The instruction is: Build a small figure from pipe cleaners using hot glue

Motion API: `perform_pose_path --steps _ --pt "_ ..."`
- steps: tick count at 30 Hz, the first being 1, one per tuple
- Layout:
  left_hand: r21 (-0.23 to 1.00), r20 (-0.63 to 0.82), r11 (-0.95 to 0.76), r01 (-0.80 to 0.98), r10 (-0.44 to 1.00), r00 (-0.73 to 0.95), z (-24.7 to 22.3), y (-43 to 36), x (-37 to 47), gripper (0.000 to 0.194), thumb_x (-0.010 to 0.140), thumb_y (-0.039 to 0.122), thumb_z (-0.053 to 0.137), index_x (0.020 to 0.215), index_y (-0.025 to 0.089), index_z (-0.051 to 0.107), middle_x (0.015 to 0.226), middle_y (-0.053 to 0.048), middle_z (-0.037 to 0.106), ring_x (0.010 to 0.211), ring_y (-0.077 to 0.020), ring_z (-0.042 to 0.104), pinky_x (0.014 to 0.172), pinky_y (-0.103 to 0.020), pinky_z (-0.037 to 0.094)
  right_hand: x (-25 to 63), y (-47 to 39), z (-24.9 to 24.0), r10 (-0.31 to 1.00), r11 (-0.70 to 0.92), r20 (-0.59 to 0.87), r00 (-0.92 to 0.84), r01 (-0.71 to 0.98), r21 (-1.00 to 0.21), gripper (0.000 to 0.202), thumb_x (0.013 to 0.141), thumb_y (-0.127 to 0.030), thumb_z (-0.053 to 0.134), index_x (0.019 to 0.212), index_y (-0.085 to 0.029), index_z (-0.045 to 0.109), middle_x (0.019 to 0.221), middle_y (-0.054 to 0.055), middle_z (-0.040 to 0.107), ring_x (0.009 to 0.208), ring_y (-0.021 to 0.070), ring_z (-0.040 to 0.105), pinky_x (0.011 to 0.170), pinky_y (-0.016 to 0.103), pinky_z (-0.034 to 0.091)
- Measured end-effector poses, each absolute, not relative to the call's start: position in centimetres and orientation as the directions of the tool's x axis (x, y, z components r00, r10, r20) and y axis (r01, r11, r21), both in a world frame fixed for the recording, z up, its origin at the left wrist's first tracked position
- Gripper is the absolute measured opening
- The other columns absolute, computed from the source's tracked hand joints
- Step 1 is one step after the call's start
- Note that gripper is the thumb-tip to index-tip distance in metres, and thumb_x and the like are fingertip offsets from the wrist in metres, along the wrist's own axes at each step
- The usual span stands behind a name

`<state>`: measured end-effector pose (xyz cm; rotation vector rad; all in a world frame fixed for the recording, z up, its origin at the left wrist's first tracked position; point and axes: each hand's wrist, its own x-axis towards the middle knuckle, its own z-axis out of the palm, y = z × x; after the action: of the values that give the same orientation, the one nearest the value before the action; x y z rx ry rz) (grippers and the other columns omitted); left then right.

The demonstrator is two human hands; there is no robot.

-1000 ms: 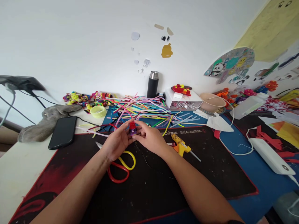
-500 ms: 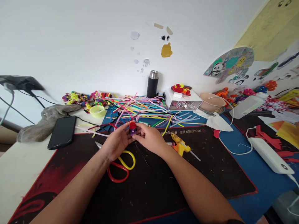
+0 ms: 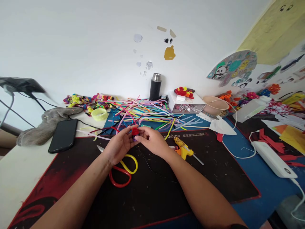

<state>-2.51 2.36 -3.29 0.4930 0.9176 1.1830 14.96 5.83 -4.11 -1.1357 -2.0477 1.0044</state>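
Observation:
Between my hands is a small red-and-purple fuzzy craft piece (image 3: 135, 131), its red part on top. My left hand (image 3: 120, 143) cups it from the left, with curled fingers behind it. From the right, my right hand (image 3: 152, 140) pinches it, the thumb across its lower purple part. Most of the purple part is covered by the thumb. Just below my left hand lie scissors (image 3: 120, 176) with one red and one yellow handle loop. A yellow glue gun (image 3: 184, 149) rests right of my right hand.
Behind my hands a heap of coloured pipe cleaners (image 3: 143, 111) spreads out. Further back stand a black flask (image 3: 155, 87) and a white box (image 3: 187, 103). A phone (image 3: 63, 135) lies left; a white power strip (image 3: 274, 159) with cables sits right.
The craft piece has turned slightly in my fingers, and my right thumb now covers more of its purple part. Both hands stay in nearly the same place.

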Motion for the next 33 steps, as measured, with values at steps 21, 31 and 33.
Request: perform_pose_path --steps 21,31,33 --pt "0.88 -0.294 0.283 -0.381 0.955 0.03 -4.9 2.1 -2.4 0.05 0.095 0.054 0.067 0.131 0.021 0.073 0.125 -0.015 0.078 0.125 -0.0323 0.068 0.11 -0.048 0.048 14.8 6.4 -4.5 0.903 0.173 0.018 -0.429 0.324 -0.93 0.022 0.095 -0.038 0.071 0.102 -0.018 0.072 0.069 -0.004 0.058 0.062 0.0127 0.05 0.058 0.026 0.036" --pt "0.927 -0.094 -0.023 -0.373 0.951 -0.293 -3.8 2.8 -4.2 0.049 0.086 0.053 0.075 0.119 0.016 0.073 0.116 -0.015 0.078 0.119 -0.0341 0.071 0.105 -0.052 0.053 14.8 7.0 -3.9 0.943 0.082 -0.078 -0.323 0.454 -0.887 0.025 0.092 -0.041 0.072 0.097 -0.016 0.073 0.064 -0.005 0.056 0.059 0.0125 0.048 0.058 0.025 0.033" --pt "0.916 -0.119 -0.019 -0.4 0.94 -0.318 -3.5 2.9 -4.3 0.046 0.084 0.05 0.077 0.115 0.016 0.074 0.112 -0.014 0.079 0.114 -0.0327 0.073 0.101 -0.049 0.055 15.1 7.0 -3.2 0.937 0.101 -0.092 -0.336 0.514 -0.852 0.026 0.092 -0.042 0.072 0.095 -0.016 0.075 0.068 -0.002 0.062 0.062 0.0136 0.053 0.06 0.026 0.035"
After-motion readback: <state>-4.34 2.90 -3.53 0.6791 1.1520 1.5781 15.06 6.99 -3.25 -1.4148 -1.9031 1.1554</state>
